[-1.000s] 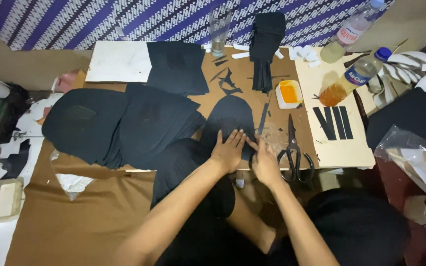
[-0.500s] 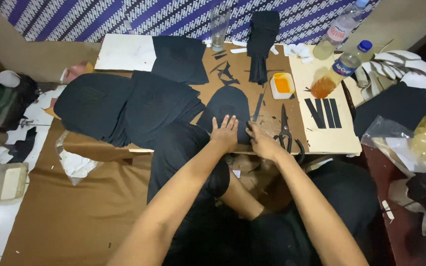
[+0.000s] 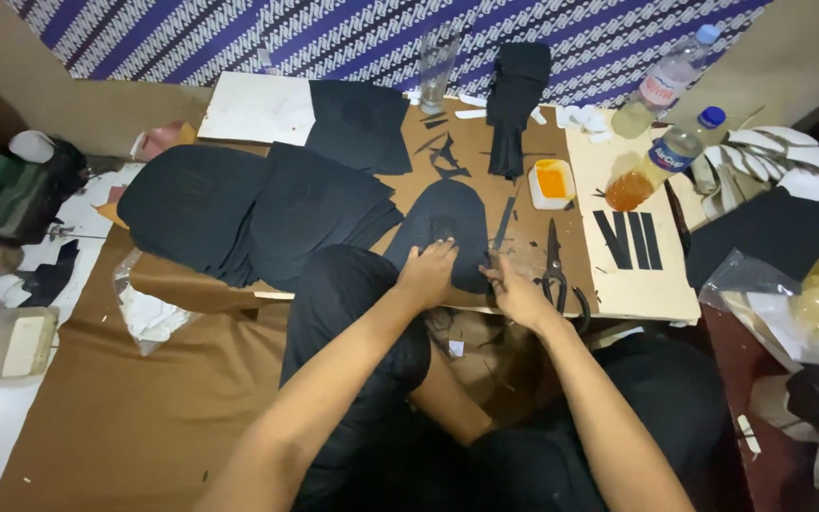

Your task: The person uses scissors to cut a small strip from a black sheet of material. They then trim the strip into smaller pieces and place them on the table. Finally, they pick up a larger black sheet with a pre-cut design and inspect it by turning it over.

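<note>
Hands flat: left hand (image 3: pixel 426 275) presses black fabric piece (image 3: pixel 449 223); right hand (image 3: pixel 516 294) at its right edge.

Soft, even light falls from above, brightest on the pale board (image 3: pixel 637 284) at the right. The near floor and lap sit in dim shadow. Black fabric pieces (image 3: pixel 267 204) lose all detail. Edges bow with wide-angle distortion; the hands look slightly soft.

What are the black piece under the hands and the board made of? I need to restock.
Black piece: seemingly thin matte fabric or felt; it lies flat, no shine. Board: seemingly brown cardboard or hardboard; flat, dull, stiff-edged. Both hands, left and right, press the piece.
</note>
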